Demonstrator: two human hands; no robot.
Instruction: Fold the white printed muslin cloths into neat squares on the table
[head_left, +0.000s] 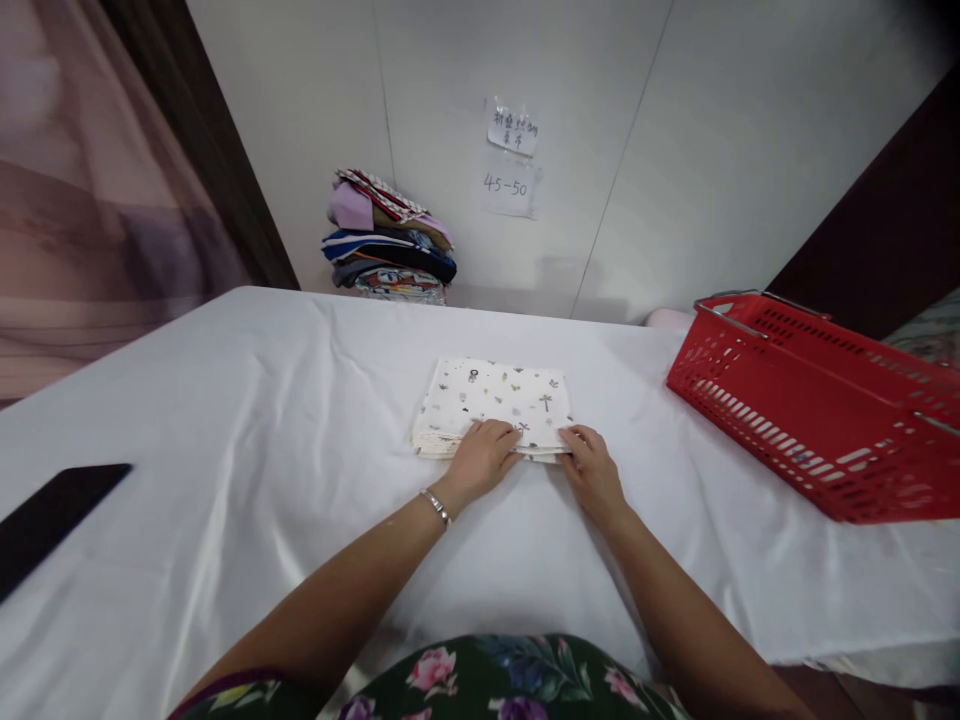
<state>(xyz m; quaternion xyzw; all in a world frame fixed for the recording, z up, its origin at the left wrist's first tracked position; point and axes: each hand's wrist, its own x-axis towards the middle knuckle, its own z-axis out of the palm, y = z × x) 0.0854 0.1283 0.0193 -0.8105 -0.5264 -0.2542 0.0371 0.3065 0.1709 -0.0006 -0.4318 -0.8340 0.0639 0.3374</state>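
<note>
The white cloth (pixel 495 395), scattered with small coloured prints, lies folded into a flat, layered rectangle on the table (pixel 262 450).

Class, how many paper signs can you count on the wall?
2: the upper sign and, just beneath it, the lower sign, which reads 45-50. Neither is hidden; no others show.

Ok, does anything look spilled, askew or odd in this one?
Nothing spilled or damaged stands out, only mild untidiness: the white tablecloth is creased, the near layers of the folded cloth look slightly uneven beside the right hand, and the fabric stack beyond the tablecloth's far edge has ragged sides.
</note>
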